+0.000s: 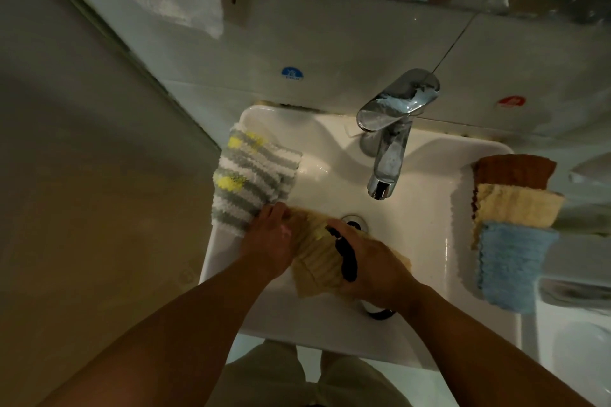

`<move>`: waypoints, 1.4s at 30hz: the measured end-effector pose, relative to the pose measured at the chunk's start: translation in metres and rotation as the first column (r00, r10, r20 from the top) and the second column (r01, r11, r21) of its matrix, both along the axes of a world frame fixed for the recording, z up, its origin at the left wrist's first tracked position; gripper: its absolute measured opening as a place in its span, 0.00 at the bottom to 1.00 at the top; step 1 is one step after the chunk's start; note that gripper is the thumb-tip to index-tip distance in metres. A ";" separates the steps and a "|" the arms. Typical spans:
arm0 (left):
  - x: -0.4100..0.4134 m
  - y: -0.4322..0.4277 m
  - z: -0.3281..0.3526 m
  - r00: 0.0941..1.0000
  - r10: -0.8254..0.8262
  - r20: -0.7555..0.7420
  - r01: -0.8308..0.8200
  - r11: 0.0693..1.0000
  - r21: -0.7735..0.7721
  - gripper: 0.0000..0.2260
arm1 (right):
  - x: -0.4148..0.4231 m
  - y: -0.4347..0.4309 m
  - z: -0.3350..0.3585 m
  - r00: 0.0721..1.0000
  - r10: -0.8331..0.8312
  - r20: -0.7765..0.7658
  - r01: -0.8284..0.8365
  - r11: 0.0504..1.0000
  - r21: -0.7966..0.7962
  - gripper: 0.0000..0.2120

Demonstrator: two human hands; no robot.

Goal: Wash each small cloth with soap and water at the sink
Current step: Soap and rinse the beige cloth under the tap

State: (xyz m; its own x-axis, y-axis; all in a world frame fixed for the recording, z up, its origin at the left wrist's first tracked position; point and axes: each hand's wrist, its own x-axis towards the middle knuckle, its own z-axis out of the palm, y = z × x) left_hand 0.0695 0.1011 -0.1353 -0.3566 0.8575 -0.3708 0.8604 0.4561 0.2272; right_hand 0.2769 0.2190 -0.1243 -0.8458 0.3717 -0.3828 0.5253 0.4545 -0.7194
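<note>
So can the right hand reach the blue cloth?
Probably yes. The blue cloth lies uncovered on the right rim of the sink, with nothing between. But the right hand grips a black tool over the yellow cloth that the left hand holds, so it must let go first.

You'll find a round blue sticker [292, 73] on the pale glossy wall tile [330, 53] above the white ceramic sink [297, 324], upper left of centre. Its white emblem and short word are too blurred to read. The red sticker [510, 101] at the right is unreadable too.
</note>
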 end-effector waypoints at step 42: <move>-0.001 -0.002 -0.005 0.997 -0.055 -0.052 0.052 0.997 -0.064 0.25 | 0.021 0.079 0.011 0.485 -0.832 -0.269 0.874 0.470 0.121 0.37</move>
State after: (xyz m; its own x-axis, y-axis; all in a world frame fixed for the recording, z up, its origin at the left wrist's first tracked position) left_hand 0.0688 0.0994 -0.1401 -0.3314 0.8518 -0.4058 0.8943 0.4207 0.1526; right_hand 0.2983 0.2982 -0.1130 -0.0948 0.9911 -0.0930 0.6335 -0.0120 -0.7737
